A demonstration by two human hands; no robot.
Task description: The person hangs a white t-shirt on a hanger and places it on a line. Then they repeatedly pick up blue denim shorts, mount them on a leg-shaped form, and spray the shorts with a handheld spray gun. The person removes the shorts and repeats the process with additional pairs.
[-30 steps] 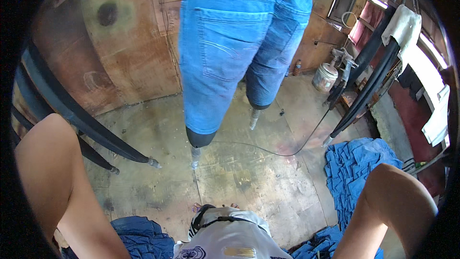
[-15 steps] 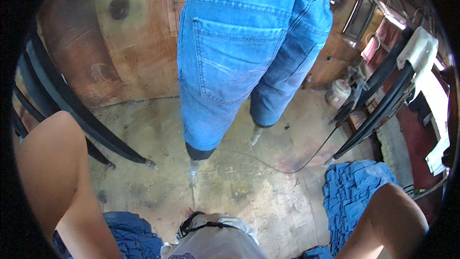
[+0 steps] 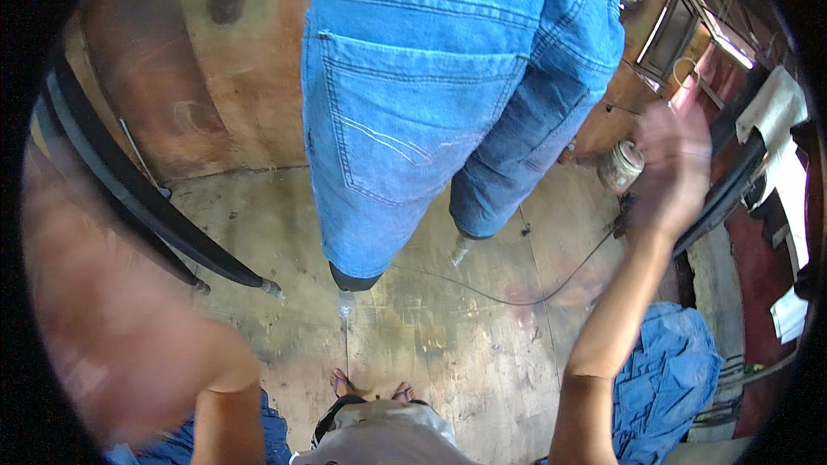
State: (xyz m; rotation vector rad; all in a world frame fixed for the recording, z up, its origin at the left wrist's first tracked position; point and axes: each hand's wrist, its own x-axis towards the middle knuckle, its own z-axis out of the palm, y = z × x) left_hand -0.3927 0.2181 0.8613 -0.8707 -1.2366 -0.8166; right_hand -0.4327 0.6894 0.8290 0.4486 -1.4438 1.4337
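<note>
A pair of blue denim shorts (image 3: pixel 413 103) hangs upright in front of me on two dark leg forms with clear, tube-like lower ends. A stitched back pocket faces me. My right hand (image 3: pixel 672 164) is raised to the right of the shorts, apart from them, blurred, with its fingers stretched upward and nothing visible in them. Low on the left, close to the camera, my left hand (image 3: pixel 121 310) is smeared by motion. Its fingers cannot be made out, and it does not touch the shorts.
Black padded leg forms (image 3: pixel 146 181) stand at left, and more at right under a pale cloth (image 3: pixel 769 103). Folded blue denim (image 3: pixel 672 379) is piled at lower right, with more denim (image 3: pixel 274 430) at lower left. A stained pot (image 3: pixel 620 168) and a thin hose (image 3: pixel 525 302) lie beyond.
Both hands have come into view, the right one rising beside the shorts and the left one at the left edge. The shorts look slightly larger and closer.
</note>
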